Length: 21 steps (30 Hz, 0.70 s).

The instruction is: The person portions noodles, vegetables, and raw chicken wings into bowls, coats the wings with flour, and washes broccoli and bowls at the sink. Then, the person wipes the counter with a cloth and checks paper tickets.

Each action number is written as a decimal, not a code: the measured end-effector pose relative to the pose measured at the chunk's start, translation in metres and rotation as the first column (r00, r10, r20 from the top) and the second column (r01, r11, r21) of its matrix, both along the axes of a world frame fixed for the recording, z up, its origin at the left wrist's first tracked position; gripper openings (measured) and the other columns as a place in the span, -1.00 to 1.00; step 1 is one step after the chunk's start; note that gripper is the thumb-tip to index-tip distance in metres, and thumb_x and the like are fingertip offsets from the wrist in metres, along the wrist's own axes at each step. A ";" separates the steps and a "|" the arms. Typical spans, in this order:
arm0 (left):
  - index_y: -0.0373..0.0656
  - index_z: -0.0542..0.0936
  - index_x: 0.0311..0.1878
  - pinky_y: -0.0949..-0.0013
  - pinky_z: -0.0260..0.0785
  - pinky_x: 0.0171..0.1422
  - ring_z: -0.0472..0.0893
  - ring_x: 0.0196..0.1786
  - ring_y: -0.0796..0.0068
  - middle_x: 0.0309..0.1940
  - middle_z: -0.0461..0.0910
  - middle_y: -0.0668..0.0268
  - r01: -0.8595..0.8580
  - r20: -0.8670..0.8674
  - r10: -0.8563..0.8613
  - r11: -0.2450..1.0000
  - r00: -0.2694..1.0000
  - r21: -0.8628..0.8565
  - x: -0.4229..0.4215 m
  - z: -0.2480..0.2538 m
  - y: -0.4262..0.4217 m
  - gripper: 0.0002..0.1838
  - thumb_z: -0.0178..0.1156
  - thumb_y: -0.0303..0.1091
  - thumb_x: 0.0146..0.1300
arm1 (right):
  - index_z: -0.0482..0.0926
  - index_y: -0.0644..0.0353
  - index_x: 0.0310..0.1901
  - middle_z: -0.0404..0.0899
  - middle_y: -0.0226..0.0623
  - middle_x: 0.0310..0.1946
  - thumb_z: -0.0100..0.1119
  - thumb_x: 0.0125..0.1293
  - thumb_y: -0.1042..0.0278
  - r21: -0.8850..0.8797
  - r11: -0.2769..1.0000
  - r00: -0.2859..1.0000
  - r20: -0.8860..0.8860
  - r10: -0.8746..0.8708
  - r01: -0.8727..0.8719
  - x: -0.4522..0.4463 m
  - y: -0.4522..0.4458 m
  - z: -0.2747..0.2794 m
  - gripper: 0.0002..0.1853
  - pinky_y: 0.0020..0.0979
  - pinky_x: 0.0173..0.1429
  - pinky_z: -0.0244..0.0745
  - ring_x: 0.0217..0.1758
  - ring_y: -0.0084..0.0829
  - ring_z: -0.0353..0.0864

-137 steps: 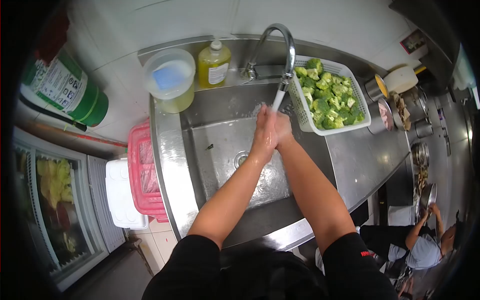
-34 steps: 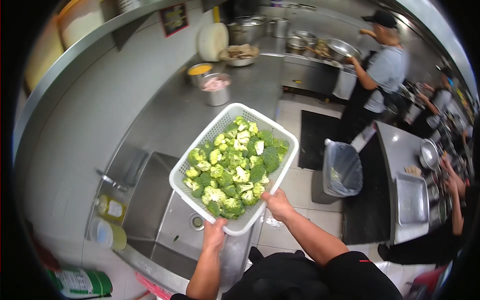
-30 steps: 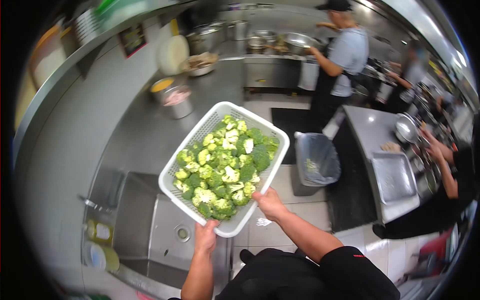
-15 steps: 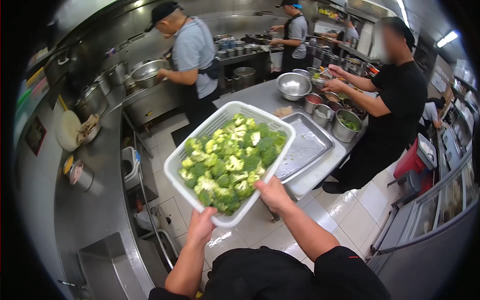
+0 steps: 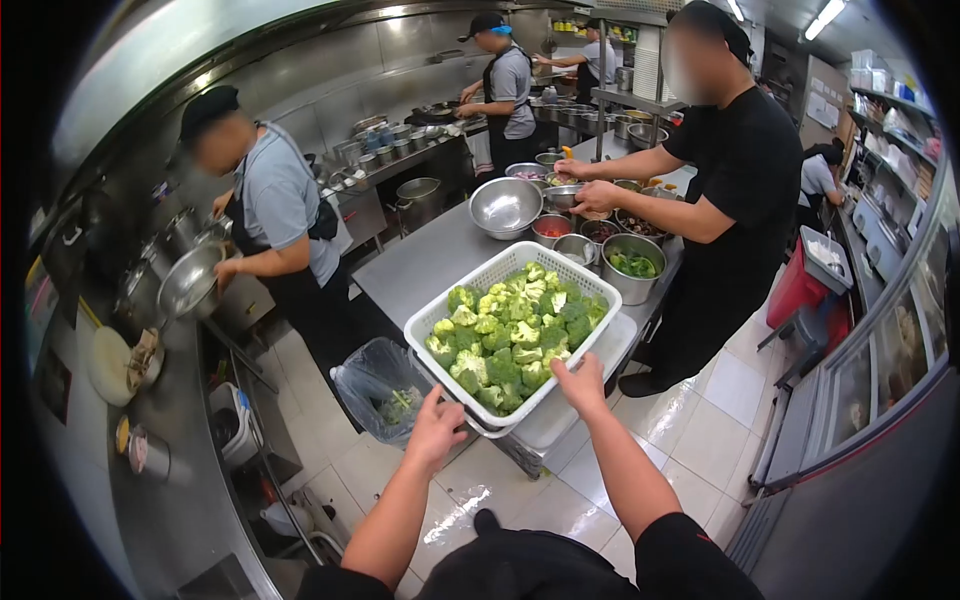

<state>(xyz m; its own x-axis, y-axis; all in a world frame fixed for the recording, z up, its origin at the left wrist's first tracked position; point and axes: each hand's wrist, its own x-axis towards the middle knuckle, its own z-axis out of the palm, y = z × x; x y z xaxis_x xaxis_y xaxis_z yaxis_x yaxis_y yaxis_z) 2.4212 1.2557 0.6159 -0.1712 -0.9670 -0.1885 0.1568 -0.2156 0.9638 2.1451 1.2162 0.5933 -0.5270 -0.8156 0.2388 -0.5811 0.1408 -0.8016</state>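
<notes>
A white plastic basket (image 5: 413, 333) piled with cut broccoli florets (image 5: 520, 330) stands on the near end of the steel table, over the metal tray, which it mostly hides. My left hand (image 5: 435, 430) is beside the basket's near left corner, index finger stretched out and the others loosely bent, holding nothing. On the near right side, my right hand (image 5: 582, 387) has its thumb at the rim and its fingers along the outer wall. A clear plastic bag (image 5: 375, 385) with green scraps hangs at the table's left edge, close to my left hand.
Behind the basket stand a steel bowl (image 5: 507, 207) and a pot of green vegetables (image 5: 632, 268). A co-worker in black (image 5: 735, 170) works at the table's right side. Another co-worker (image 5: 275, 200) holds a steel bowl at left. A steel counter (image 5: 200, 500) runs along my left.
The basket has moved from the air in both hands onto the tray on the table. My left hand has let go of its rim. The view has shifted, and the plastic bag now shows.
</notes>
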 end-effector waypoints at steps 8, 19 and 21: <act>-0.36 0.38 0.32 0.20 0.27 0.39 0.46 0.34 0.12 0.30 0.43 -0.09 -0.100 0.277 0.338 0.777 0.900 -0.622 0.055 -0.045 -0.185 -0.38 0.22 -0.14 0.34 | 0.14 0.11 0.38 0.39 -0.16 0.21 0.15 0.28 0.20 0.070 0.983 0.723 0.686 0.076 -0.169 0.008 -0.001 -0.013 -0.32 -0.04 0.10 0.51 0.15 -0.20 0.51; -0.14 0.51 0.29 0.21 0.22 0.43 0.44 0.34 0.08 0.30 0.46 0.07 0.643 0.750 -0.310 0.741 0.584 -0.195 0.012 -0.018 -0.330 -0.28 -0.11 0.30 0.40 | 0.24 0.21 0.31 0.42 -0.09 0.10 0.07 0.26 0.39 0.044 0.988 0.595 0.802 0.054 -0.149 -0.013 -0.019 -0.025 -0.44 0.02 -0.05 0.57 0.09 -0.11 0.51; -0.10 0.47 0.33 0.18 0.19 0.45 0.41 0.36 0.03 0.32 0.44 0.02 0.609 0.732 -0.352 0.786 0.583 -0.108 0.011 -0.008 -0.328 -0.24 -0.20 0.35 0.41 | 0.26 0.19 0.30 0.42 -0.12 0.07 0.08 0.25 0.34 0.039 0.988 0.610 0.790 0.062 -0.152 -0.014 -0.022 -0.031 -0.44 0.04 -0.07 0.55 0.07 -0.11 0.50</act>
<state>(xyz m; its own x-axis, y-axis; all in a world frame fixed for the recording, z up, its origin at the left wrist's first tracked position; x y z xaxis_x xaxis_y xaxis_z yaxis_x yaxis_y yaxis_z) 2.4318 0.9275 0.6078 -0.5876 -0.7955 -0.1477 -0.5579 0.2661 0.7861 2.1307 1.1940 0.5627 -0.3831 -0.8728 -0.3024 0.2478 0.2182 -0.9439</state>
